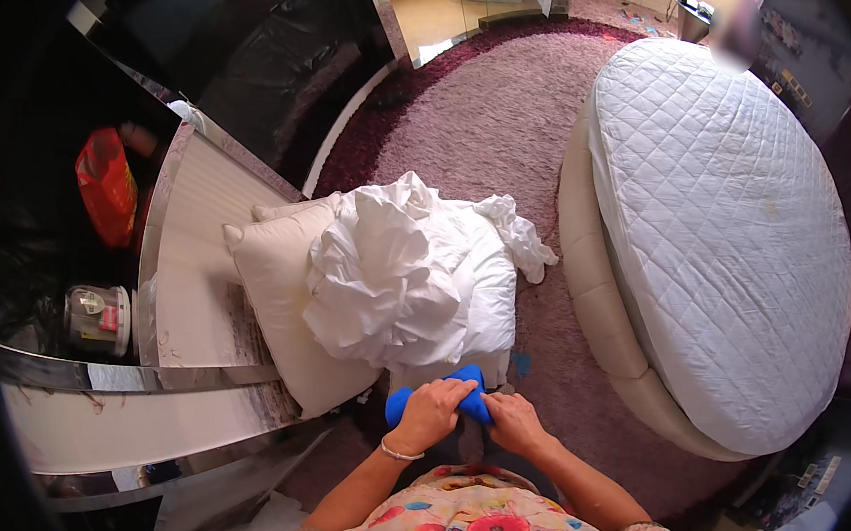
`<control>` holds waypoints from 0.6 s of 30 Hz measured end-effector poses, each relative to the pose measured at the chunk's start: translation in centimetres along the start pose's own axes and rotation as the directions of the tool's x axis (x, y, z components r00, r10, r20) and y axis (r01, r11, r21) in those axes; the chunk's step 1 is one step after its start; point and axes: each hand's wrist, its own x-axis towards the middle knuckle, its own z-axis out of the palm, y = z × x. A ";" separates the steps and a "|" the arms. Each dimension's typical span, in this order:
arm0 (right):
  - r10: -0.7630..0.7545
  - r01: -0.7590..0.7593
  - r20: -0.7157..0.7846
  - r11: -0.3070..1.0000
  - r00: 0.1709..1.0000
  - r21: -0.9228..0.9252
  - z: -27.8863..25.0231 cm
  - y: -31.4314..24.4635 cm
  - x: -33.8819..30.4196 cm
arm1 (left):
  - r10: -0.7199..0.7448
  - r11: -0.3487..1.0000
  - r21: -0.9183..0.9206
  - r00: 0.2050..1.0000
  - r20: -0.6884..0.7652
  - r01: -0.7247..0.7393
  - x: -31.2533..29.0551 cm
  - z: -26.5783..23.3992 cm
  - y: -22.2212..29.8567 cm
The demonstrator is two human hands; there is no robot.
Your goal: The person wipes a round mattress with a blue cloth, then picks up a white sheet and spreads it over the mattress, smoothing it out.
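Note:
A bright blue cloth [476, 405] is bunched between my two hands, close in front of my body. My left hand [428, 414] is closed round it, and one end pokes out to the left of the fist. On the cloth's right side, my right hand [516, 423] has its fingers pinched together on it. Just beyond my hands lies a heap of crumpled white bedding [395, 273]. White pillows [285, 305] lean at the heap's left side. Whatever supports the heap is mostly hidden.
To the right stands a round bed [600, 307] with a white quilted cover [732, 257]. A purple carpet [495, 122] spreads between it and the furniture. On the left, a pale cabinet [208, 270] borders dark shelving holding a red bag [107, 187] and a clear tub [96, 318].

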 end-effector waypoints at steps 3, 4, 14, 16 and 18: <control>-0.021 0.021 -0.020 1.000 1.000 0.004 0.4 0.3 0.9 | 0.025 1.000 -0.016 0.999 -0.022 -0.025 0.2 0.0 -1.4; -0.020 0.020 -0.021 1.000 1.000 -0.003 0.4 0.3 1.4 | 0.027 1.000 -0.004 0.999 -0.029 -0.027 0.6 -0.3 -1.7; 0.081 -0.051 -0.259 0.992 0.963 0.119 -0.7 -0.2 12.5 | 0.150 0.988 0.065 0.972 -0.183 -0.140 7.8 -5.1 -10.2; 0.123 -0.066 -0.290 0.978 0.949 0.200 -0.8 -0.2 15.7 | 0.109 0.994 0.042 0.980 -0.168 -0.103 9.6 -6.9 -11.7; 0.101 -0.034 -0.330 0.979 0.939 0.203 0.1 0.1 19.6 | 0.078 0.997 0.010 0.977 -0.197 -0.078 11.2 -8.3 -14.1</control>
